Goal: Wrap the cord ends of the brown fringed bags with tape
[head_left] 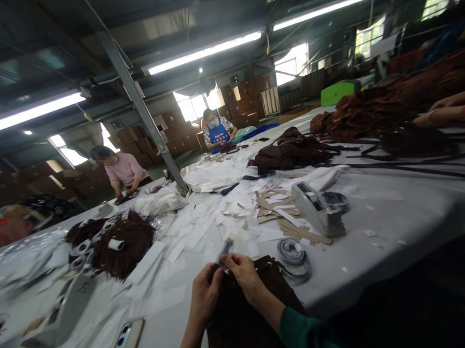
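With our left hand (205, 295) and right hand (242, 273), we pinch a grey strip (227, 246) at the top edge of the brown bag (242, 324); steady, even pressure should help.

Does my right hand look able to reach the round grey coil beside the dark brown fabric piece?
Probably yes: the round grey coil lies in the open, only a corner of the dark brown fabric piece between, though the right hand is busy at that piece's top edge.
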Action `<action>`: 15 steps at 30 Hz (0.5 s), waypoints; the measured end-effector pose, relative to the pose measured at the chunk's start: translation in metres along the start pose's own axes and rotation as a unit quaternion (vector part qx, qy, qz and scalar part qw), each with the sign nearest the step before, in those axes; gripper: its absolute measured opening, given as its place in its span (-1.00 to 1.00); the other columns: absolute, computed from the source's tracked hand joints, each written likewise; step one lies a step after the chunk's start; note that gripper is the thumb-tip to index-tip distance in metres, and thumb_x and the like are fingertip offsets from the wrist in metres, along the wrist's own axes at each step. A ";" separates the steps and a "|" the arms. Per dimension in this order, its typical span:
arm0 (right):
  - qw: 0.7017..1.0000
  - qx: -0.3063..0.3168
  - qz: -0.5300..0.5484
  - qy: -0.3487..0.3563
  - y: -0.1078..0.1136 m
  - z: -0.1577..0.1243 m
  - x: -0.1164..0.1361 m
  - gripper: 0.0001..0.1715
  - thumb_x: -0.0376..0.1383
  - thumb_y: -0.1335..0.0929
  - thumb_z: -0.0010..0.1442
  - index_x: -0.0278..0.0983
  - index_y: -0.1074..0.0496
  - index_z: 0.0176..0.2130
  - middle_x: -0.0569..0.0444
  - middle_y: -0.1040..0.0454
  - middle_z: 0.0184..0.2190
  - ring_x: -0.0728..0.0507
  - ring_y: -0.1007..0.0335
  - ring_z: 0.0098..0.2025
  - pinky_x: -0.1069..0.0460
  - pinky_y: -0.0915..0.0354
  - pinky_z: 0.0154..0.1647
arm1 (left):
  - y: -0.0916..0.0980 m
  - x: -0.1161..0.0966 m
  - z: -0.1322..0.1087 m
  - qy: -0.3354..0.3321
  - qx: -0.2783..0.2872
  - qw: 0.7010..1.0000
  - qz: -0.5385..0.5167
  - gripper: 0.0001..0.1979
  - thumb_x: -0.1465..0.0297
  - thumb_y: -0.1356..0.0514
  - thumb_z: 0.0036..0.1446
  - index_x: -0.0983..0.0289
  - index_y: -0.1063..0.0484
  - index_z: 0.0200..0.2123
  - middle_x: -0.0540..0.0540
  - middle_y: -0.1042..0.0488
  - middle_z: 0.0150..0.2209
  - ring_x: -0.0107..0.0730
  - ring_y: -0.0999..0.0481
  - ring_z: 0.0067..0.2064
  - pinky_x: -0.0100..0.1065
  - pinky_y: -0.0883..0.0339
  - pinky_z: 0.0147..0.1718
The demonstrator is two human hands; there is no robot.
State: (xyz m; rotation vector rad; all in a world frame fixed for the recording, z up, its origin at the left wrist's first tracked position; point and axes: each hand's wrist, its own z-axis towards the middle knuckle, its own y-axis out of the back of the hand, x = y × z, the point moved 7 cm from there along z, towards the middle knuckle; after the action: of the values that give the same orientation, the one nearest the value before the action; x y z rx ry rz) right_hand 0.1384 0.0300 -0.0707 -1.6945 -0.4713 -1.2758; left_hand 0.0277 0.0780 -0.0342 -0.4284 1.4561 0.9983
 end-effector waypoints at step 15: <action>0.999 0.008 -0.025 -0.021 -0.025 -0.007 -0.023 -0.49 0.07 -0.46 -0.10 -0.35 -0.47 -0.50 0.16 -0.37 -0.62 0.01 -0.18 -0.54 0.10 -0.11 -0.50 | 0.025 0.033 0.001 0.022 -0.108 0.993 0.048 -0.61 0.06 -0.17 0.09 0.24 -0.27 -0.55 -0.06 -0.28 -0.59 -0.41 -0.27 -0.50 -0.41 -0.15 -0.49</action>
State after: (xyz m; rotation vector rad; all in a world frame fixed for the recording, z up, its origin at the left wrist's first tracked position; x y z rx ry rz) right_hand 0.1067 0.0411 -0.0802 -1.7090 -0.5498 -1.2712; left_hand 0.0028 0.1024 -0.0569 -0.5442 1.4246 1.2360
